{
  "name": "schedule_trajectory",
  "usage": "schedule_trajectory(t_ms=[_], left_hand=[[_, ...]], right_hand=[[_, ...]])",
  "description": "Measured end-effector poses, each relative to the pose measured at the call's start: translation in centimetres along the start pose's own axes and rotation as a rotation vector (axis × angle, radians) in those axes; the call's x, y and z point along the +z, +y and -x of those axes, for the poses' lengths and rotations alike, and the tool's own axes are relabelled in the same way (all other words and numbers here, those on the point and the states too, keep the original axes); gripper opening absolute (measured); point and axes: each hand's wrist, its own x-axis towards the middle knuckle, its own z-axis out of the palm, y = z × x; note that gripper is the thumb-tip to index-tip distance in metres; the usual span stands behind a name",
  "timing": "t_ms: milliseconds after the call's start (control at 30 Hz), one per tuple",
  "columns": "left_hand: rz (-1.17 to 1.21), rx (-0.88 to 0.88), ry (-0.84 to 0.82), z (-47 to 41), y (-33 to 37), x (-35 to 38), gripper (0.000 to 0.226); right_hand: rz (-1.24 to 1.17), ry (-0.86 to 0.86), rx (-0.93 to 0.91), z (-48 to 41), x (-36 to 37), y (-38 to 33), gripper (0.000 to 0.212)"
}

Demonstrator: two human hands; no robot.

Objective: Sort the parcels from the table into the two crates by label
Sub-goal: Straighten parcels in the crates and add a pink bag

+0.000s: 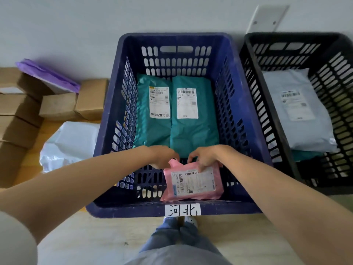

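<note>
While both hands hold pink parcel (193,183) inside blue crate (107,142), layout runs:
- Far left: cardboard boxes (17,111) stacked, purple mailer (47,75) on top, white mailer (70,142) beside crate's left wall.
- Teal parcels (193,131) flat, side by side at far wall; bare floor at near-left corner.
- Left hand (164,157) pinches pink parcel's top-left corner.
- Right hand (204,159) grips its top edge.
- Pink parcel tilted against near wall, label up.
- Black crate (282,134) just right, grey parcel (301,127) inside.
</note>
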Motion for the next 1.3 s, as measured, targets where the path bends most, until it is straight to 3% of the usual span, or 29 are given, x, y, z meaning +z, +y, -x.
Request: schedule_trajectory(t_ms=[233,367,500,600,667,800,900,1000,1133,1300], left_hand=[[-0.098,0.040,0.012,-1.2,0.5,0.3,0.035],[-0.220,0.090,0.028,-0.8,0.8,0.0,0.037],[-0.403,0.170,0.071,-0.2,1.8,-0.8,0.047],[-0.428,0.228,0.060,0.4,2.6,-0.9,0.055],[-0.401,0.253,-0.037,0.9,3.0,-0.5,0.062],[-0.418,0.211,-0.190,2.1,3.6,-0.1,0.069],[-0.455,0.170,-0.281,2.6,3.8,0.2,0.073],[-0.507,0.128,-0.335,2.5,4.0,0.5,0.080],[-0.562,0.108,-0.334,2.1,4.1,1.0,0.086],[-0.512,0.102,-0.311,1.3,3.1,1.6,0.089]], right_hand=[[-0.051,0.085,0.015,-0.3,1.2,0.6,0.058],[0.173,0.087,0.018,0.8,0.8,-0.2,0.065],[0.607,0.164,-0.027,2.5,1.2,-1.2,0.062],[0.713,0.188,-0.089,3.7,1.8,-1.5,0.071],[0.722,0.147,-0.101,4.1,2.3,-1.5,0.080],[0.672,0.060,-0.074,4.5,2.8,-1.5,0.054],[0.659,0.062,-0.046,4.5,3.1,-1.3,0.060],[0.608,0.126,-0.045,4.6,3.3,-1.3,0.071],[0.470,0.014,0.092,4.6,3.1,-1.5,0.052],[0.295,0.028,0.259,3.7,3.8,-0.7,0.087]])
